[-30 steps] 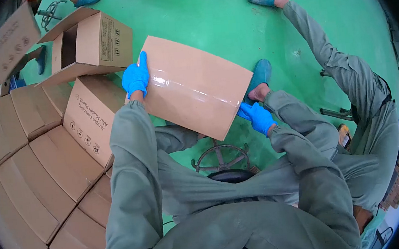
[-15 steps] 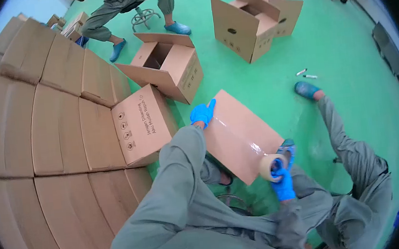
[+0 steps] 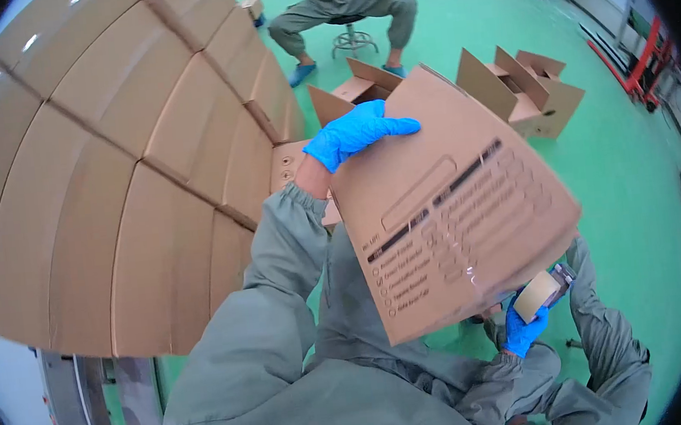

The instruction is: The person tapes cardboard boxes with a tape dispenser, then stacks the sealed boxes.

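A cardboard box (image 3: 470,192) is tilted up in front of me, its printed face with a checklist towards me. Clear tape runs over its lower edge. My blue-gloved left hand (image 3: 357,133) grips the box at its upper left edge, the thumb lying on the printed face. At the lower right, my right hand (image 3: 525,327), also in a blue glove, is closed on a tape dispenser (image 3: 561,276) with a wide roll of tape. The dispenser is close to the box's lower edge; whether it touches is hard to see.
Stacked closed cartons (image 3: 118,119) form a wall on the left. Open boxes (image 3: 522,92) stand on the green floor (image 3: 626,193) beyond. A person (image 3: 341,7) sits on a stool ahead; another person's sleeve (image 3: 604,310) is at my right. A red pallet jack (image 3: 642,69) stands far right.
The box has tipped up and risen towards me, and its printed side now shows instead of the taped one. My left hand moved up with it; the right hand moved right and down with the dispenser.
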A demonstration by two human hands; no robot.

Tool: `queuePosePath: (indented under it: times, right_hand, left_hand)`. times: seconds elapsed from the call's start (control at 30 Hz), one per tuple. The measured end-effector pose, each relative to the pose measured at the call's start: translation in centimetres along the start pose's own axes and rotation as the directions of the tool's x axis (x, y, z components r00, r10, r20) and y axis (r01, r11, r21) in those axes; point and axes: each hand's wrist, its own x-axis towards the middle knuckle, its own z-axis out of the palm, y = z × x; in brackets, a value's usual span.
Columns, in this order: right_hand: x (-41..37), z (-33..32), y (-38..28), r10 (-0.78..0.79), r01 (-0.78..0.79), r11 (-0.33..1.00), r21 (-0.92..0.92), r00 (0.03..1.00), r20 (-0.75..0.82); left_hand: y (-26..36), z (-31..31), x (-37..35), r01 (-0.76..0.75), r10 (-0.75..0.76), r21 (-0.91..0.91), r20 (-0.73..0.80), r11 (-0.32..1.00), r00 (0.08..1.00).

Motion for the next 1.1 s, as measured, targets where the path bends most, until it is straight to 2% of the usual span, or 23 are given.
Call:
queuePosePath:
  times: [0.03, 0.07, 0.13, 0.17, 0.23, 0.27, 0.3, 0.33, 0.37, 0.4, 0.47, 0.5, 0.57, 0.6, 0.67, 0.7, 0.77, 0.87, 0.97, 1.1]
  right_hand:
    - [0.5, 0.9, 0.6, -0.075, 0.076, 0.988, -0.131, 0.997, 0.014]
    - [0.9, 1.4, 0.8, -0.107, 0.114, 0.98, -0.165, 0.993, 0.054]
    - [1.0, 4.4, 0.2, -0.169, 0.196, 0.955, -0.222, 0.976, 0.134]
    - [1.5, 6.4, -0.7, -0.057, 0.064, 0.997, -0.052, 0.99, 0.129]
    - [1.0, 8.8, -1.4, 0.156, -0.197, 0.94, 0.279, 0.974, 0.162]
    - [0.8, 8.3, -1.4, 0.163, -0.202, 0.941, 0.27, 0.974, 0.158]
    - [1.2, 7.8, -1.2, 0.241, -0.275, 0.935, 0.225, 0.956, 0.168]
    - [1.4, 7.3, -0.7, 0.32, -0.351, 0.919, 0.182, 0.931, 0.177]
    - [1.1, 6.7, 0.2, 0.308, -0.336, 0.931, 0.143, 0.933, 0.189]
    - [0.6, 6.4, 0.9, 0.321, -0.349, 0.927, 0.136, 0.928, 0.19]
    - [-0.5, 6.1, 2.0, 0.374, -0.394, 0.911, 0.122, 0.914, 0.16]
    - [-1.0, 5.5, 2.5, 0.377, -0.396, 0.911, 0.115, 0.913, 0.154]
    - [-1.7, 4.4, 3.0, 0.316, -0.307, 0.947, -0.091, 0.941, 0.118]
    - [-2.1, 4.1, 3.0, 0.292, -0.274, 0.948, -0.161, 0.95, 0.107]
    - [-2.7, 3.7, 2.9, 0.291, -0.283, 0.956, -0.08, 0.949, 0.125]
    - [-2.8, 3.7, 2.7, 0.287, -0.28, 0.957, -0.079, 0.951, 0.114]
    - [-2.6, 3.5, 1.9, 0.428, -0.441, 0.889, 0.124, 0.896, 0.12]
    - [-3.9, 5.4, 0.4, 0.423, -0.425, 0.901, 0.088, 0.905, 0.043]
    - [-3.3, 3.0, 0.7, 0.438, -0.437, 0.896, 0.084, 0.899, 0.01]
    - [-4.6, 4.2, 0.3, 0.448, -0.447, 0.891, 0.084, 0.894, -0.003]
  left_hand:
    - [0.3, -1.5, -0.7, 0.325, -0.173, -0.319, 0.422, 0.89, 0.89]
    - [0.4, -2.7, -1.9, 0.32, -0.176, -0.321, 0.406, 0.891, 0.897]
    - [2.0, -4.9, -5.2, 0.268, -0.134, -0.579, 0.263, 0.77, 0.955]
    - [3.3, -6.0, -6.8, 0.226, -0.173, -0.559, 0.148, 0.798, 0.974]
    - [4.3, -9.3, -10.0, 0.125, -0.2, -0.532, -0.085, 0.838, 0.976]
    - [4.1, -10.5, -11.0, 0.067, -0.199, -0.524, -0.2, 0.849, 0.959]
    - [3.2, -11.5, -11.6, 0.073, -0.208, -0.528, -0.202, 0.846, 0.957]
    - [1.6, -12.5, -12.3, -0.033, -0.192, -0.565, -0.335, 0.824, 0.922]
    - [0.1, -13.1, -12.9, -0.138, -0.185, -0.581, -0.461, 0.802, 0.868]
    - [-1.1, -13.1, -13.5, -0.129, -0.194, -0.577, -0.465, 0.806, 0.864]
    - [-3.7, -13.2, -14.2, -0.221, -0.164, -0.503, -0.612, 0.836, 0.774]
    - [-5.0, -13.2, -14.4, -0.214, -0.173, -0.508, -0.61, 0.835, 0.773]
    - [-7.6, -13.1, -14.4, -0.196, -0.172, -0.413, -0.699, 0.889, 0.694]
    - [-9.1, -13.1, -14.4, -0.195, -0.175, -0.418, -0.696, 0.887, 0.696]
    - [-12.0, -13.2, -14.2, -0.201, -0.217, -0.42, -0.754, 0.885, 0.62]
    - [-13.6, -13.4, -13.9, -0.198, -0.221, -0.427, -0.747, 0.882, 0.628]
    - [-16.4, -13.5, -13.5, -0.258, -0.251, -0.458, -0.786, 0.851, 0.565]
    - [-19.3, -13.5, -13.0, -0.182, -0.268, -0.436, -0.779, 0.881, 0.566]
    - [-21.3, -13.5, -13.2, -0.102, -0.286, -0.405, -0.782, 0.909, 0.554]
    - [-25.2, -12.8, -13.4, -0.081, -0.308, -0.411, -0.786, 0.908, 0.536]
